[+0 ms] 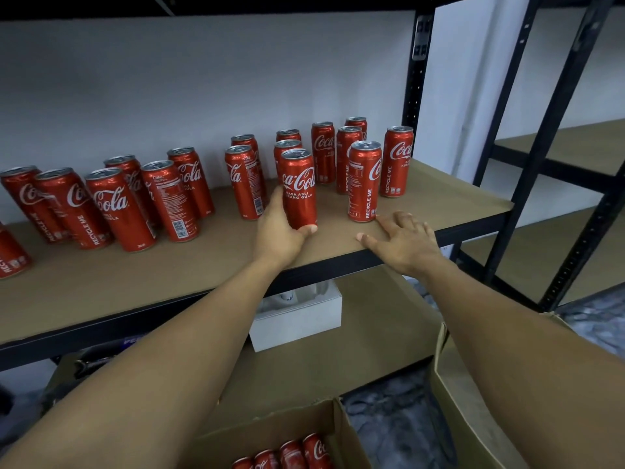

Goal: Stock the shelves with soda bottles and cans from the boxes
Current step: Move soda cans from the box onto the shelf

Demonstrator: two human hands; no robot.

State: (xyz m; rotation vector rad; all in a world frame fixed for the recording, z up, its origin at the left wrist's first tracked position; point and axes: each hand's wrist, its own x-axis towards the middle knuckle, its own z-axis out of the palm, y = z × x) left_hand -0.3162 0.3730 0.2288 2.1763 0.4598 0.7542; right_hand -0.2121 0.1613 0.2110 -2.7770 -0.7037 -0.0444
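Several tall red cola cans stand in loose rows on the brown shelf board (169, 282). My left hand (279, 231) grips one upright can (299, 187) near the shelf's front, thumb curled under its base. My right hand (402, 240) lies flat and open on the shelf, its fingertips just beside another upright can (363, 181) without holding it. More cans (291, 453) sit in an open cardboard box (345, 431) on the floor below me.
A black metal upright (417, 79) marks the shelf's right end, with another black rack (554, 130) beyond it. A white box (297, 319) sits on the lower shelf. A second cardboard box (453, 394) stands at the lower right.
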